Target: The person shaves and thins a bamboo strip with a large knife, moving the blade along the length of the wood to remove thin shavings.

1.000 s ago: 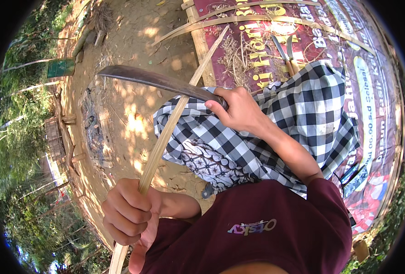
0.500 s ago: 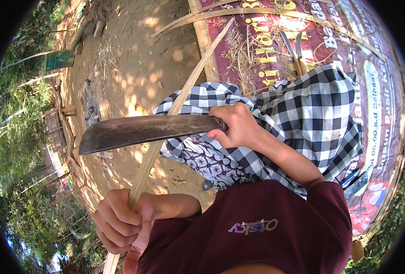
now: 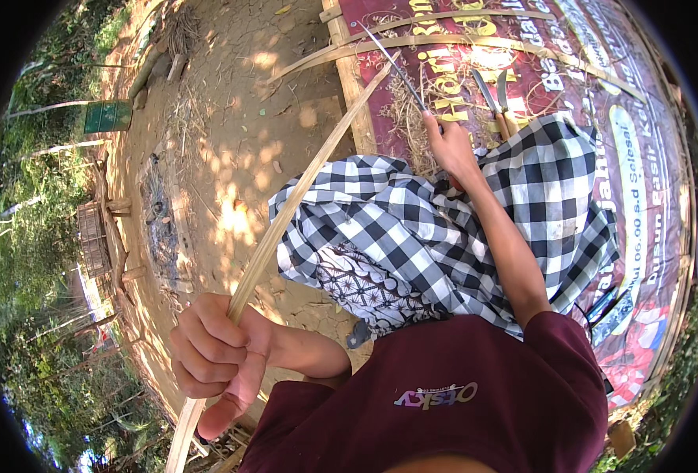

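A long pale bamboo strip (image 3: 302, 185) slants from lower left to upper middle. My left hand (image 3: 219, 355) is closed around its lower part, and its near end sticks out below the fist. My right hand (image 3: 450, 146) grips a machete (image 3: 400, 73) by the handle, which the fingers mostly hide. The dark blade appears nearly edge-on, pointing away and to the left. It crosses by the strip's far tip; whether the two touch, I cannot tell. A black-and-white checked cloth (image 3: 412, 205) covers my lap below the right forearm.
Right of my right hand, two knives (image 3: 487, 93) lie on a maroon printed banner (image 3: 373, 134) over a platform with a wooden edge (image 3: 361, 130). Curly shavings (image 3: 416, 142) and more bamboo strips (image 3: 475, 39) rest there. Dry dirt ground (image 3: 239, 118) stretches leftward toward greenery.
My right hand has moved the machete away from me and turned it from lying across the strip's middle to beside its far tip. My left hand keeps its hold.
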The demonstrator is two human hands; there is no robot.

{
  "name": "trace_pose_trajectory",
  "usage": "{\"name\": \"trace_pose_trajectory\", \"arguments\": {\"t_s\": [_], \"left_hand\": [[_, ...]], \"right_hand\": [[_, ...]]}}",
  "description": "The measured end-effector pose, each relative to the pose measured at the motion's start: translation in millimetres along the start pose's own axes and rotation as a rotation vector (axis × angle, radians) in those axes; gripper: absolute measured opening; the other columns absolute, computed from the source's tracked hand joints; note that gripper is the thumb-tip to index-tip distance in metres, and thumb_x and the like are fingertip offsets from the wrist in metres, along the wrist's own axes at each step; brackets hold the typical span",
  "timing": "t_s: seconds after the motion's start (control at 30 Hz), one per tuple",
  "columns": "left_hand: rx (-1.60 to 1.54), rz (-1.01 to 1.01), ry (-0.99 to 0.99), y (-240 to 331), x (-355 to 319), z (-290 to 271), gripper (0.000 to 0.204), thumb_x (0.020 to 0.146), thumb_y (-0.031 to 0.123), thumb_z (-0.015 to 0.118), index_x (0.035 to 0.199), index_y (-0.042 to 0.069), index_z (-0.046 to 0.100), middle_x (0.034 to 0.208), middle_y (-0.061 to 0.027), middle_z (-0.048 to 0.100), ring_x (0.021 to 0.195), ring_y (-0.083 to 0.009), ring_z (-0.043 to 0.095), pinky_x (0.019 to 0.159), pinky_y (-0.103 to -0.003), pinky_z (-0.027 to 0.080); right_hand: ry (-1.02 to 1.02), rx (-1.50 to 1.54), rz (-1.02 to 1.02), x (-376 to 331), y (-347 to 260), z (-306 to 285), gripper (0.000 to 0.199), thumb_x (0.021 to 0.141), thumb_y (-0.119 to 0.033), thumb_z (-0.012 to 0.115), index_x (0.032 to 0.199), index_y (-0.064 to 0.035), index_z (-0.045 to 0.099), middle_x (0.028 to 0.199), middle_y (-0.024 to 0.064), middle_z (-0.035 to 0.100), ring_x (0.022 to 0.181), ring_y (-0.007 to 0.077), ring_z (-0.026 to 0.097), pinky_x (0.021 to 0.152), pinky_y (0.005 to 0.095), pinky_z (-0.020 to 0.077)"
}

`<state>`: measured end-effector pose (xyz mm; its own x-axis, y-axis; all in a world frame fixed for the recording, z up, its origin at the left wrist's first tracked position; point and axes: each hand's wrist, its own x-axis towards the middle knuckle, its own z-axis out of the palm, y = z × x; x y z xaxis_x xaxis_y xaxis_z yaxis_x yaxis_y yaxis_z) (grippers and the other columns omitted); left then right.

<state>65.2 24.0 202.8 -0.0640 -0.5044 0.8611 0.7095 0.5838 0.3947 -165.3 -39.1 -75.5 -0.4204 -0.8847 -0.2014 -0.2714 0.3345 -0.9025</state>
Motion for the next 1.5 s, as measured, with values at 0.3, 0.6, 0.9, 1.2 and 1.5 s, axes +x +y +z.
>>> {"name": "trace_pose_trajectory", "arguments": {"t_s": [0.3,0.6,0.9,1.2,1.5], "left_hand": [[0.181,0.144,0.166,-6.1,-1.6,6.9,0.058,0.09,0.043,0.062,0.048,0.019,0.029,0.037,0.008,0.025,0.032,-0.0032,0.021,0.041,-0.022,0.014],[0.186,-0.05,-0.074,-12.1,-6.6,-2.1,0.059,0.102,0.047,0.036,0.052,0.015,0.03,0.037,0.0066,0.026,0.03,-0.0043,0.014,0.038,-0.023,0.01],[0.257,-0.041,-0.053,-12.1,-5.7,0.6,0.06,0.102,0.049,0.032,0.052,0.016,0.029,0.037,0.0065,0.027,0.03,-0.0037,0.015,0.038,-0.022,0.011],[0.241,-0.034,0.0,-19.7,-13.0,10.0,0.06,0.102,0.051,0.031,0.053,0.017,0.027,0.038,0.007,0.026,0.031,-0.0034,0.014,0.039,-0.022,0.01],[0.291,-0.036,0.171,-3.7,-18.9,-3.0,0.058,0.103,0.051,0.026,0.055,0.018,0.024,0.041,0.0059,0.019,0.036,-0.0053,0.011,0.044,-0.024,0.012]], "right_hand": [[-0.292,0.089,-0.624,-90.7,-101.9,-13.2,0.047,0.088,-0.048,0.06,0.078,-0.0021,0.063,0.053,0.0159,0.057,0.052,0.0371,0.059,0.051,0.0441,0.0465],[-0.368,0.063,-0.758,-133.4,-132.5,-27.2,0.056,0.084,-0.059,0.059,0.073,-0.0039,0.06,0.055,0.0103,0.06,0.045,0.0309,0.059,0.04,0.0409,0.0451],[-0.279,0.03,-0.369,-82.4,-97.9,-6.7,0.051,0.09,-0.045,0.059,0.08,0.0035,0.067,0.052,0.021,0.057,0.052,0.0384,0.062,0.049,0.0438,0.0494],[-0.255,-0.045,-0.133,-49.3,-67.0,-21.7,0.057,0.095,-0.046,0.051,0.086,0.007,0.068,0.052,0.0206,0.056,0.053,0.0347,0.062,0.055,0.0434,0.0476],[-0.321,0.05,-0.772,-112.0,-116.5,-1.6,0.042,0.085,-0.044,0.064,0.076,-0.0031,0.06,0.053,0.015,0.055,0.05,0.0363,0.058,0.048,0.0421,0.0449]]}}
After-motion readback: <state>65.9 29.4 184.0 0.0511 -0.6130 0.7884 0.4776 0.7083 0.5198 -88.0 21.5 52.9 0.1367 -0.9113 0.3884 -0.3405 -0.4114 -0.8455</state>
